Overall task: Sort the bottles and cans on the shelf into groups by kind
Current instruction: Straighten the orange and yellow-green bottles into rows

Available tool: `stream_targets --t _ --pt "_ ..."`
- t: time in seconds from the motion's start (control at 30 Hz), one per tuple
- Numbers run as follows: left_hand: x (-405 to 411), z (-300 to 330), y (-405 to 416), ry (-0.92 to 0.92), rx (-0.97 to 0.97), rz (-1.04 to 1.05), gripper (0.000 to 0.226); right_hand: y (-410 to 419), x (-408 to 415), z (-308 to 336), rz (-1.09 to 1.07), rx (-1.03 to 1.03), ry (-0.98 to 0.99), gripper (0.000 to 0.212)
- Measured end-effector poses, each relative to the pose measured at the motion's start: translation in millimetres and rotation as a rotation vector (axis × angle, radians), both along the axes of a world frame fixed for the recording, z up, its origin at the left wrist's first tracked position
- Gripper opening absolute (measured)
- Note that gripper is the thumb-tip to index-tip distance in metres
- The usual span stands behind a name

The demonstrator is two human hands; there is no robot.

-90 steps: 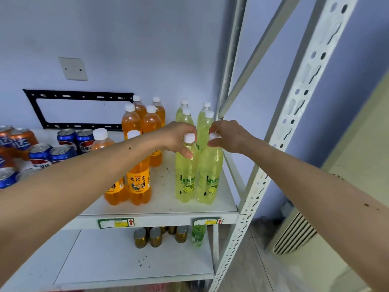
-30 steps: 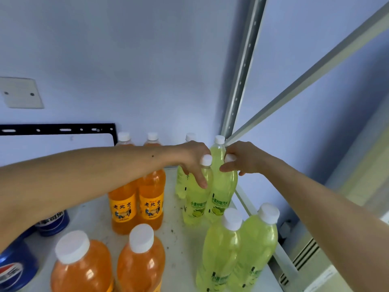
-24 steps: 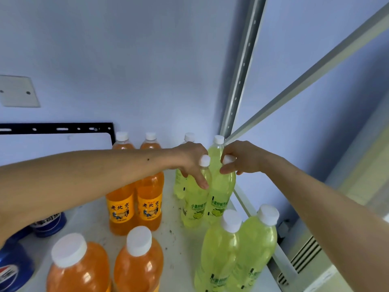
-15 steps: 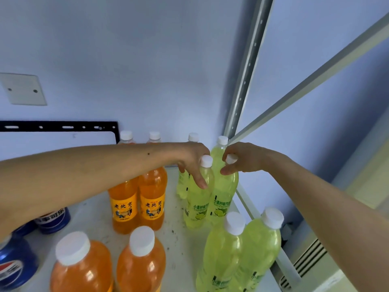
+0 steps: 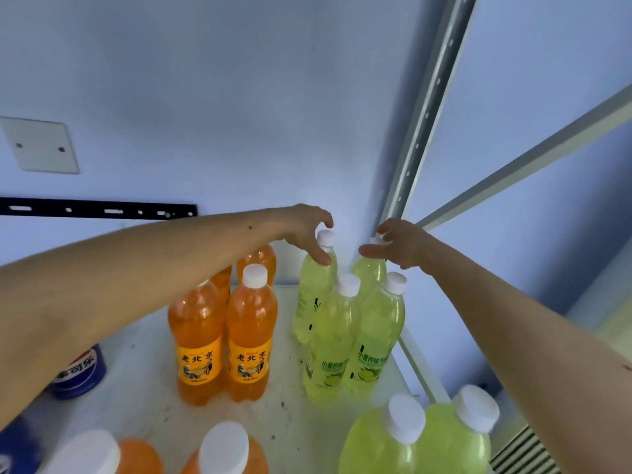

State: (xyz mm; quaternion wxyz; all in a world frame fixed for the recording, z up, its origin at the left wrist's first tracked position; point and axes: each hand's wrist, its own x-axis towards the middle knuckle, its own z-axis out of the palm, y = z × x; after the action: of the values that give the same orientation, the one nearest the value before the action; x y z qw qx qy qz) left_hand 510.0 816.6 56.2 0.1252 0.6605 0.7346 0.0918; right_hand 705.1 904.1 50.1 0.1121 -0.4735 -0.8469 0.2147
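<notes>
Head view: at frame centre, left hand (image 5: 307, 230) pinches the back-left lime bottle (image 5: 313, 295) at its neck; right hand (image 5: 398, 244) seemingly grips the back-right one's cap (image 5: 374, 240). Slide both upright, snug into the shelf (image 5: 143, 398) corner

Both hands have let go of the second-row green bottles and reached on to the shelf's back right corner: left hand (image 5: 307, 230) around the rear left green bottle (image 5: 313, 295), right hand (image 5: 396, 242) at the rear right green bottle (image 5: 369, 273).
</notes>
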Motion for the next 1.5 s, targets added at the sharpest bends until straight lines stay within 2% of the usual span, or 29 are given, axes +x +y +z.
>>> stream_targets --t 0.13,0.27,0.37,0.47,0.63,0.77,0.87,0.97,1.07,1.1,1.17,1.3,1.5 --pt "4.3 -16.9 13.7 -0.09 -0.085 0.018 0.067 7.8 -6.2 -5.6 0.05 0.02 -0.091 0.056" --pt "5.6 -25.0 21.7 -0.056 -0.033 0.033 0.061 12.2 -11.0 -9.4 0.032 0.072 -0.066 0.036" --pt "0.6 -20.0 25.2 -0.17 -0.087 -0.02 0.053 16.5 -10.9 -6.2 0.091 0.018 -0.061 0.024" --pt "0.1 -18.3 26.6 -0.246 -0.108 -0.052 0.054 21.4 -9.7 -3.7 0.166 -0.029 -0.05 0.027" --pt "7.4 -22.3 30.0 -0.225 -0.077 0.028 0.078 19.2 -14.9 -5.9 0.124 -0.03 -0.044 0.039" --pt "10.7 -24.6 31.4 -0.181 -0.071 0.042 0.073 20.4 -19.2 -6.8 0.139 0.049 -0.099 0.028" --pt "10.4 -22.1 30.5 -0.202 -0.091 0.033 0.074 23.8 -18.0 -4.6 0.203 -0.009 -0.089 0.024" --pt "10.6 -23.5 31.1 -0.203 -0.086 0.063 0.073 25.6 -14.5 -5.8 0.21 -0.1 -0.041 0.035" --pt "10.6 -26.1 31.0 -0.199 -0.11 0.106 0.071 23.5 -16.3 -8.8 0.114 -0.069 -0.124 0.058" --pt "10.4 -26.6 30.9 -0.209 -0.119 0.114 0.07 22.1 -17.7 -9.5 0.099 -0.038 -0.133 0.057" --pt "10.2 -26.8 30.6 -0.224 -0.124 0.122 0.068 24.4 -20.2 -12.2 0.097 0.01 -0.113 0.041" --pt "11.7 -26.1 31.9 -0.229 -0.111 0.12 0.058 28.5 -22.1 -10.8 0.139 -0.043 -0.104 0.028" --pt "11.9 -29.3 34.0 -0.238 -0.092 0.141 0.049 29.6 -22.6 -10.5 0.168 -0.09 -0.09 0.032"
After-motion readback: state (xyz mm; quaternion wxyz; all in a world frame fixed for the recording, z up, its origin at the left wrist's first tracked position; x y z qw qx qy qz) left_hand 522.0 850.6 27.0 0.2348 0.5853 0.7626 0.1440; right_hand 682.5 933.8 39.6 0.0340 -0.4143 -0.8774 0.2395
